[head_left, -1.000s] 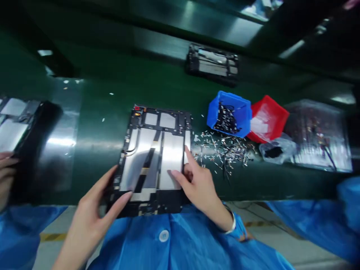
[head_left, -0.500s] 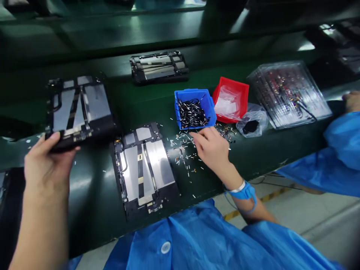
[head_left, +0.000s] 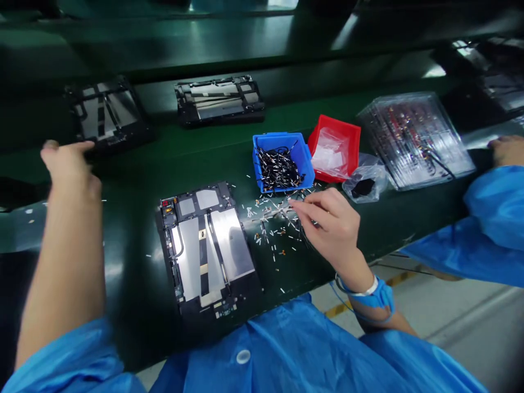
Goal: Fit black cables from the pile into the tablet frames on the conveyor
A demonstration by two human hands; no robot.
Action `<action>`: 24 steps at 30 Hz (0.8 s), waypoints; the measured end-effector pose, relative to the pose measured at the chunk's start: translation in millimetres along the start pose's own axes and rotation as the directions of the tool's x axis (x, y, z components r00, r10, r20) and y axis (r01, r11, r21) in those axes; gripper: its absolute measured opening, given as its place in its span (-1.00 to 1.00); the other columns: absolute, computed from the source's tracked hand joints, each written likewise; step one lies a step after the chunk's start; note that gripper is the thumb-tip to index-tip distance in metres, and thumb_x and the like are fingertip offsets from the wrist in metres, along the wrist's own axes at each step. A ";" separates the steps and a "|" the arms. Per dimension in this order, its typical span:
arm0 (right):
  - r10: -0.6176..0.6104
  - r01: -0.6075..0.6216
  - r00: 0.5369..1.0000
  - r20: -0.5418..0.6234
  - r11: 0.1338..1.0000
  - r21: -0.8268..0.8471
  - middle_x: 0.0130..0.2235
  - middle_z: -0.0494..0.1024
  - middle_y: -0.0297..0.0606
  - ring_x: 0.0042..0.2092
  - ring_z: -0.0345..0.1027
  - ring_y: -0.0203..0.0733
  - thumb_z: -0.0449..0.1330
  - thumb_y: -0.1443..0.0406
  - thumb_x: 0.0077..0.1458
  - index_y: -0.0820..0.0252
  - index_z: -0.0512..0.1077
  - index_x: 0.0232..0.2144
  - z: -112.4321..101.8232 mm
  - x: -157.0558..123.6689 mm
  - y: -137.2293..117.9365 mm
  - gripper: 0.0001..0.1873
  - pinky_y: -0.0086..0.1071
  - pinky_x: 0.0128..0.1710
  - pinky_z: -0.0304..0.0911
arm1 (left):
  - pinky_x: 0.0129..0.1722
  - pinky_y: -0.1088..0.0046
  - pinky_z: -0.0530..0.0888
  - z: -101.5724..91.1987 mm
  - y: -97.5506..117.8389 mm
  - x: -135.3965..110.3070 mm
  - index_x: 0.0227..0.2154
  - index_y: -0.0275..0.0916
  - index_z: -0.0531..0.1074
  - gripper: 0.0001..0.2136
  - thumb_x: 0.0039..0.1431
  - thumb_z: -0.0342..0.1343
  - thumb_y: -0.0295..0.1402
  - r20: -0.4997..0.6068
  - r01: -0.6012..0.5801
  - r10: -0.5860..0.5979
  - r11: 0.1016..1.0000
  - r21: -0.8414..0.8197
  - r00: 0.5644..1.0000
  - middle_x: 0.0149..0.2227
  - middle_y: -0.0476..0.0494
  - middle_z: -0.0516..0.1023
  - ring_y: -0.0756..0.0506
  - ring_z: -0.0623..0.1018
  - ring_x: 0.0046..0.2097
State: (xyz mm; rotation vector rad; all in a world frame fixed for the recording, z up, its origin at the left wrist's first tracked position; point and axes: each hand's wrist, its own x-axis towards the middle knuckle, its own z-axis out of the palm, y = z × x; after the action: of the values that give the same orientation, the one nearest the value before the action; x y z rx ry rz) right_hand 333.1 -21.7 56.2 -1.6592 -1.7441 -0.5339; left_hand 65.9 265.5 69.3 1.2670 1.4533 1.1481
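My left hand is at the upper left, slightly blurred, its fingers stretched out beside the near edge of an opened tablet housing. Whether a fingertip still touches that housing I cannot tell. In my right hand, the thumb and fingers pinch a thin metal tool that looks like tweezers, pointing left over scattered small parts. A second opened tablet housing, with silver panels and dark flex strips, lies flat in front of me. Just beyond my right hand stands a blue bin of small black cables.
Another opened housing lies farther back. Right of the blue bin are a red bin with clear plastic bags, a plastic bag with something black, and stacked clear trays. A co-worker's sleeve is at the right.
My left hand has carried the tablet housing away from me to the back left, and its fingers have come off the grip. My right hand has drawn back rightward from the blue bin.
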 end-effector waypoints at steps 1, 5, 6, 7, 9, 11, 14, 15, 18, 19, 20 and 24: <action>-0.045 0.045 0.998 -0.031 0.999 -0.015 -0.47 0.47 -0.30 -0.42 0.21 -0.30 0.22 0.49 0.07 0.18 0.51 -0.37 -0.6 1.0 -4.3 -0.86 -0.42 -0.48 0.18 | 0.35 0.32 -0.12 6.0 0.7 -15.3 0.17 -0.39 0.03 -0.46 0.14 -0.01 -0.75 -0.013 -0.069 0.069 0.998 0.000 0.998 0.30 0.04 0.09 -0.03 -0.11 0.37; -0.171 0.170 0.977 -0.125 0.985 -0.019 -0.46 0.50 -0.28 -0.43 0.23 -0.30 0.23 0.54 0.02 0.18 0.50 -0.32 3.9 4.0 -20.2 -0.79 -0.43 -0.48 0.23 | 0.05 0.31 0.39 29.5 1.5 -105.9 -0.11 -0.32 0.45 -0.77 0.15 0.13 -0.49 0.360 -0.144 0.159 0.987 -0.070 0.919 0.01 -0.07 0.50 -0.13 0.43 0.09; -0.187 0.188 0.973 -0.135 0.982 -0.012 -0.45 0.50 -0.28 -0.42 0.24 -0.30 0.23 0.54 0.02 0.17 0.49 -0.30 5.7 4.3 -23.1 -0.77 -0.43 -0.47 0.25 | -0.13 0.31 0.48 34.4 2.3 -130.1 -0.20 -0.32 0.52 -0.80 0.14 0.17 -0.36 0.513 -0.106 0.126 0.992 -0.069 0.849 -0.13 -0.14 0.59 -0.17 0.54 -0.05; -0.200 0.202 0.970 -0.140 0.979 -0.005 -0.45 0.51 -0.29 -0.41 0.26 -0.29 0.22 0.54 0.03 0.16 0.49 -0.28 7.5 4.4 -25.4 -0.76 -0.42 -0.47 0.27 | -0.27 0.34 0.51 38.6 3.4 -152.0 -0.22 -0.31 0.54 -0.76 0.14 0.17 -0.27 0.675 -0.036 0.072 0.997 -0.066 0.734 -0.24 -0.17 0.62 -0.17 0.59 -0.17; -0.222 0.225 0.964 -0.144 0.974 0.008 -0.44 0.52 -0.29 -0.40 0.29 -0.28 0.20 0.53 0.05 0.15 0.49 -0.26 10.2 4.2 -29.2 -0.75 -0.42 -0.45 0.29 | -0.40 0.45 0.47 45.0 5.7 -184.8 -0.18 -0.31 0.52 -0.72 0.15 0.15 -0.22 0.882 0.187 -0.069 0.982 -0.023 0.467 -0.30 -0.20 0.64 -0.12 0.61 -0.28; -0.232 0.238 0.962 -0.145 0.971 0.028 -0.45 0.53 -0.27 -0.39 0.31 -0.27 0.20 0.51 0.07 0.17 0.49 -0.26 11.4 3.9 -32.6 -0.78 -0.41 -0.46 0.31 | -0.49 0.53 0.41 48.8 6.4 -201.4 -0.21 -0.33 0.50 -0.74 0.16 0.15 -0.24 0.943 0.338 -0.143 0.941 0.035 0.301 -0.34 -0.21 0.64 -0.07 0.61 -0.38; -0.192 0.202 0.972 -0.136 0.977 0.065 -0.41 0.55 -0.22 -0.38 0.33 -0.25 0.20 0.50 0.08 0.22 0.49 -0.24 10.4 2.8 -38.9 -0.80 -0.39 -0.45 0.34 | -0.59 0.59 0.36 52.1 3.4 -205.6 -0.34 -0.36 0.50 -0.78 0.14 0.15 -0.26 0.945 0.384 -0.163 0.922 0.043 0.285 -0.38 -0.22 0.63 -0.03 0.58 -0.47; -0.173 0.185 0.975 -0.138 0.980 0.075 -0.39 0.56 -0.21 -0.37 0.34 -0.25 0.21 0.49 0.07 0.22 0.49 -0.23 9.8 2.3 -41.3 -0.80 -0.38 -0.44 0.36 | -0.60 0.59 0.36 52.9 1.9 -204.8 -0.38 -0.36 0.50 -0.79 0.15 0.13 -0.27 0.938 0.372 -0.152 0.928 0.027 0.311 -0.40 -0.21 0.62 -0.02 0.57 -0.48; -0.145 0.159 0.981 -0.129 0.982 0.101 -0.37 0.58 -0.22 -0.34 0.39 -0.23 0.24 0.49 0.04 0.19 0.48 -0.26 8.2 0.3 -48.2 -0.81 -0.37 -0.40 0.40 | -0.59 0.60 0.38 54.5 -2.0 -203.7 -0.41 -0.35 0.52 -0.82 0.17 0.08 -0.35 0.913 0.286 -0.112 0.958 -0.005 0.392 -0.49 -0.14 0.58 -0.01 0.56 -0.49; -0.142 0.155 0.983 -0.112 0.982 0.111 -0.38 0.59 -0.22 -0.33 0.41 -0.22 0.25 0.49 0.04 0.19 0.48 -0.28 8.0 -0.2 -50.1 -0.82 -0.36 -0.39 0.41 | -0.58 0.60 0.38 54.5 -2.8 -204.3 -0.39 -0.34 0.53 -0.83 0.17 0.07 -0.38 0.906 0.249 -0.093 0.968 -0.014 0.412 -0.51 -0.11 0.57 0.00 0.55 -0.49; -0.138 0.147 0.987 -0.085 0.981 0.122 -0.37 0.59 -0.21 -0.32 0.42 -0.21 0.25 0.48 0.04 0.20 0.47 -0.29 8.0 -0.6 -51.7 -0.83 -0.35 -0.38 0.42 | -0.57 0.60 0.39 54.2 -3.2 -205.2 -0.36 -0.32 0.54 -0.83 0.17 0.05 -0.42 0.902 0.202 -0.067 0.979 -0.023 0.428 -0.51 -0.08 0.56 0.00 0.54 -0.50; -0.100 0.099 0.995 -0.002 0.982 0.163 -0.34 0.62 -0.16 -0.30 0.46 -0.18 0.23 0.48 0.05 0.25 0.47 -0.28 8.5 -1.3 -56.2 -0.85 -0.32 -0.36 0.43 | -0.48 0.60 0.41 51.0 -3.7 -208.8 -0.24 -0.24 0.56 -0.76 0.20 -0.02 -0.51 0.880 -0.080 0.102 0.994 -0.072 0.464 -0.47 0.00 0.56 0.05 0.51 -0.50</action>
State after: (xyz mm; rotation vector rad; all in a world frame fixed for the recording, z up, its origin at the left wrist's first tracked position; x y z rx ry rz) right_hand 276.4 -22.9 57.7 -1.4685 -1.8318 -0.4195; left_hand 137.1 62.7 63.4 1.5867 0.5542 0.3668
